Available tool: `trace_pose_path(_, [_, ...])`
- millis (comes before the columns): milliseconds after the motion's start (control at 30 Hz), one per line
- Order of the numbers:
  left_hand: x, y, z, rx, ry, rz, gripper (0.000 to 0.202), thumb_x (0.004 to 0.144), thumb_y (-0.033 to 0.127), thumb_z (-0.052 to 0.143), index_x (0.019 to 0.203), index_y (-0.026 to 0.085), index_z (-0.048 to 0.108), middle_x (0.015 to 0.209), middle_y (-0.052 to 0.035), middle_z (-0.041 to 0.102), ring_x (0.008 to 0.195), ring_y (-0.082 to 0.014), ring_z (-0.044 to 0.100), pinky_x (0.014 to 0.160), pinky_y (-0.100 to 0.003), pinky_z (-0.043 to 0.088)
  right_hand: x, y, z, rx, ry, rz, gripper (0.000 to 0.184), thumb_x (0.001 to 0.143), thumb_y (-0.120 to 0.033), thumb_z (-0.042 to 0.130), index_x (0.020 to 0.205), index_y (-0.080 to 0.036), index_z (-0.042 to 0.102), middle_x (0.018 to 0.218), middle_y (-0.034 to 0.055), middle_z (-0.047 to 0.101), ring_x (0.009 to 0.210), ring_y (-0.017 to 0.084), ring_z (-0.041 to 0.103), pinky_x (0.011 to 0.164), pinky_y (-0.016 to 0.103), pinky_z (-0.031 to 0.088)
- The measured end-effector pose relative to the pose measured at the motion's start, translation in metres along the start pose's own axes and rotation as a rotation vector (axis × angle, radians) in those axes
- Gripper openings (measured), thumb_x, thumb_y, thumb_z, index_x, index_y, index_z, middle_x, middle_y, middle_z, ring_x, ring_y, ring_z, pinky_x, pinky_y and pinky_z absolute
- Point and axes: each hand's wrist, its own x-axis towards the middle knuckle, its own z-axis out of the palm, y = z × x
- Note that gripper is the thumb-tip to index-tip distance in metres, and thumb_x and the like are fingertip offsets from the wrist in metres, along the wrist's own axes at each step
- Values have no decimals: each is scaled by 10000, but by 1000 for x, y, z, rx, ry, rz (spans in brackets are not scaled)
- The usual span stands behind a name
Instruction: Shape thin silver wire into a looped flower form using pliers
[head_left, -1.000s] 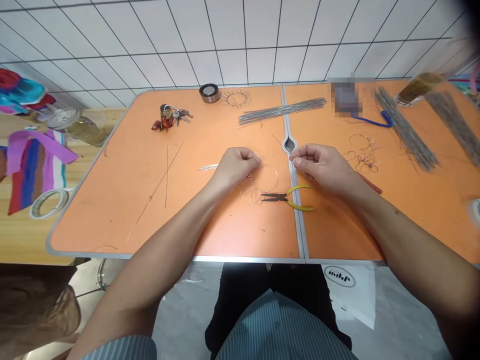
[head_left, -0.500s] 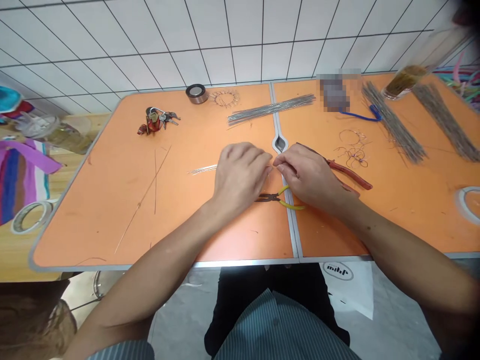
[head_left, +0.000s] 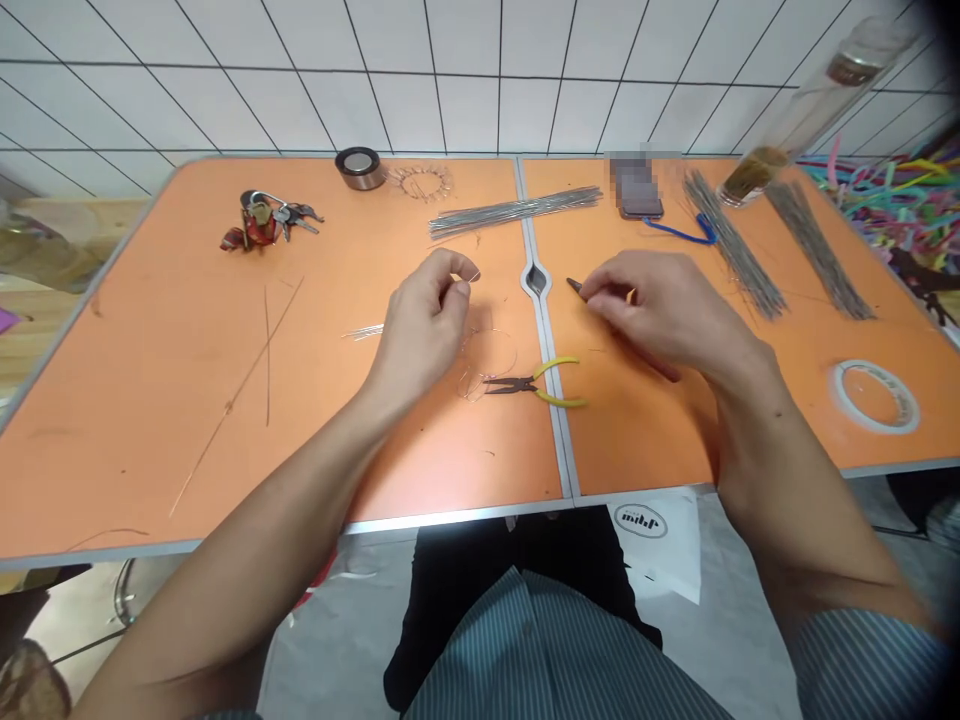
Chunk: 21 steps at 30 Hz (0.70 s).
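My left hand (head_left: 425,325) is closed in a pinch on a thin wire (head_left: 474,277). A fine loop of wire shows below its fingertips, beside the yellow-handled long-nose pliers (head_left: 529,384) lying across the table seam. More straight wires (head_left: 365,332) stick out from behind this hand. My right hand (head_left: 656,305) curls over red-handled pliers (head_left: 664,370), whose dark tip shows past the fingertips and one handle end below the palm. The middle of those pliers is hidden by the hand.
Wire bundles lie at the back middle (head_left: 517,210) and back right (head_left: 735,245). Keys (head_left: 274,220), a dark tape roll (head_left: 360,168) and a wire ring (head_left: 420,183) are at the back left. A white tape roll (head_left: 876,396) sits right; a tall clear container (head_left: 795,115) stands behind.
My hands have moved apart. The left went leftward with the thin wire, uncovering the yellow pliers; the right went rightward onto the red-handled pliers. The view has turned slightly right.
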Motion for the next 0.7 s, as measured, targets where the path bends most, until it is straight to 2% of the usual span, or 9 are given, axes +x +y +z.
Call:
trace_pose_path(100, [3, -1, 1, -186, -10, -108, 61, 984, 218, 691, 937, 230, 727, 665, 26, 519, 571, -142, 401, 567, -298, 313, -4, -10, 11, -4, -282, -126, 181, 982, -227, 629, 1031, -256, 801, 1086, 36, 787, 930, 224, 693, 762, 360, 434])
trace_pose_path(200, [5, 1, 3, -320, -11, -195, 99, 961, 184, 661, 901, 207, 737, 688, 19, 569, 544, -117, 394, 526, -271, 307, -7, -20, 28, -39, -419, -202, 175, 983, -220, 615, 1066, -264, 763, 1174, 40, 753, 910, 205, 676, 724, 342, 397])
trace_pose_path(300, [7, 3, 2, -434, -18, -337, 105, 934, 143, 628, 892, 184, 715, 648, 20, 587, 529, -110, 469, 515, -236, 367, -9, -20, 35, -14, -461, -235, 197, 1059, -240, 514, 954, -250, 681, 1108, 42, 725, 858, 193, 649, 731, 341, 399])
trace_pose_path(367, [9, 3, 1, -493, -14, -392, 98, 916, 129, 622, 868, 176, 692, 680, 1, 640, 531, -101, 500, 514, -220, 395, -9, -18, 33, 1, -485, -246, 229, 1094, -283, 478, 933, -249, 637, 1068, 42, 717, 832, 193, 636, 733, 343, 401])
trace_pose_path(500, [12, -1, -2, -586, 0, -417, 158, 870, 93, 601, 943, 179, 711, 649, 34, 581, 481, -79, 398, 467, -206, 314, -8, -15, 15, 49, -594, -161, 220, 1091, -324, 494, 910, -262, 603, 897, 11, 697, 767, 192, 616, 674, 326, 387])
trace_pose_path(600, [11, -2, -4, -595, 7, -446, 178, 880, 125, 621, 998, 186, 740, 627, 56, 517, 461, -71, 335, 444, -205, 248, -4, -15, 1, 175, -664, -126, 208, 1076, -327, 528, 889, -262, 592, 841, -5, 699, 744, 181, 612, 662, 310, 407])
trace_pose_path(700, [9, 2, -3, -641, 8, -456, 141, 905, 166, 664, 1002, 174, 766, 612, 62, 494, 459, -63, 346, 444, -195, 252, -1, -22, 4, 407, -569, -14, 167, 1051, -371, 617, 928, -259, 622, 816, 1, 746, 710, 175, 650, 653, 306, 452])
